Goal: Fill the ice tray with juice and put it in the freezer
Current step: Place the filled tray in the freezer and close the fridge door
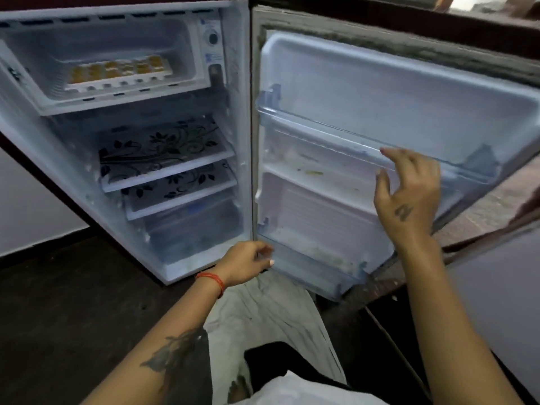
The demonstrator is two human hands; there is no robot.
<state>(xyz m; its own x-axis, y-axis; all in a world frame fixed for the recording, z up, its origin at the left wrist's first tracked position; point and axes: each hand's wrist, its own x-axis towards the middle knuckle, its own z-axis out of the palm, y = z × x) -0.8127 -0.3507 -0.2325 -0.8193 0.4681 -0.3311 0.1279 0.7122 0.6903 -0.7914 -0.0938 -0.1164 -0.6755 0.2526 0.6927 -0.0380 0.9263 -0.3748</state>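
Head view shows the ice tray [117, 73], its cells orange with juice, already lying flat in the freezer compartment [43, 105] at the top of the open fridge. The right hand [409, 197] reaches for the door shelf rail [321, 128], fingers spread wide and holding nothing; the left hand [248, 263] hangs loosely curled and empty near the lower door bin [309, 273]. A hard slam of the door [380, 83] could likely jolt the liquid juice over the cell walls
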